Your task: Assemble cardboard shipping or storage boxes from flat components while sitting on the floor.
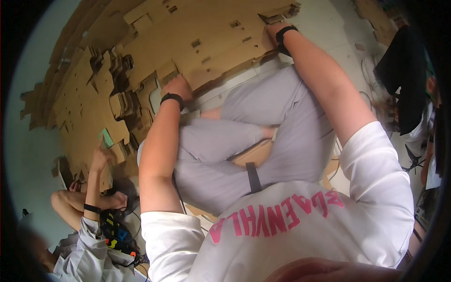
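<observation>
A large brown cardboard sheet (216, 33) with small cut-out slots lies across a stack of similar pieces in front of me. At its near edge, beside a small flap, my left hand (177, 88) is closed, its fingers curled over the cardboard. Farther away and to the right, my right hand (272, 32) grips the sheet's right end next to a folded flap (277, 15); its fingertips are mostly hidden. Each wrist wears a dark band. My crossed legs lie below the sheet's near edge.
Left of me, stacked cardboard pieces (75, 108) with jagged edges spread wide. At the lower left, a co-worker's hand (101, 157) touches a green piece (107, 138) on the cardboard. Cables and a dark garment (399, 80) are at the right. Pale floor tiles show between.
</observation>
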A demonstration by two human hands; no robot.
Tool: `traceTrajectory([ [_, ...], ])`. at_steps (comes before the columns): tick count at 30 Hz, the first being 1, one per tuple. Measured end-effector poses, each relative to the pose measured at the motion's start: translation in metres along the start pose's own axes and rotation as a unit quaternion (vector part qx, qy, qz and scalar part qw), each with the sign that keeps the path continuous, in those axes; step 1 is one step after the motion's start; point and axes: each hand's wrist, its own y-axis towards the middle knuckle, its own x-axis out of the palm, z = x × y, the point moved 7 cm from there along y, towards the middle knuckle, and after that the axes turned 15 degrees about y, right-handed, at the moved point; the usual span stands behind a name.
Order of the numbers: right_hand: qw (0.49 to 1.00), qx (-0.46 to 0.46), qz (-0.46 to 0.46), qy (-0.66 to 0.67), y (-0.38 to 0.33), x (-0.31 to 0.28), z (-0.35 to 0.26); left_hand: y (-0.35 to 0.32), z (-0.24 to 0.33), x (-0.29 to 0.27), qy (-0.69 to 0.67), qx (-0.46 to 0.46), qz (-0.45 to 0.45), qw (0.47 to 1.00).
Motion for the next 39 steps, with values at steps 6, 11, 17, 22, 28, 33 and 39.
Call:
traceTrajectory([
  [6, 0.993, -0.032, -0.108, -0.029, 0.005, 0.026, 0.008, 0.008, -0.003, 0.009, 0.004, 0.008, 0.030, 1.000],
  [11, 0.994, -0.016, -0.104, -0.005, 0.004, 0.034, 0.003, 0.002, 0.004, 0.001, 0.007, 0.016, 0.058, 0.998],
  [17, 0.994, -0.025, -0.103, 0.001, -0.005, 0.035, 0.003, -0.004, 0.004, -0.008, -0.012, 0.009, 0.044, 0.999],
  [22, 0.995, -0.028, -0.099, 0.004, -0.009, 0.036, 0.002, -0.002, 0.003, -0.007, 0.016, -0.007, 0.035, 0.999],
  [28, 0.995, -0.031, -0.099, 0.009, -0.012, 0.038, 0.002, -0.001, 0.005, 0.000, 0.004, 0.010, 0.023, 1.000],
  [33, 0.994, -0.034, -0.100, 0.012, -0.011, 0.038, 0.002, -0.002, 0.008, -0.005, -0.033, 0.024, 0.055, 0.998],
  [39, 0.994, -0.034, -0.102, 0.020, -0.008, 0.034, 0.000, -0.004, 0.006, -0.011, -0.069, 0.024, 0.038, 0.997],
])
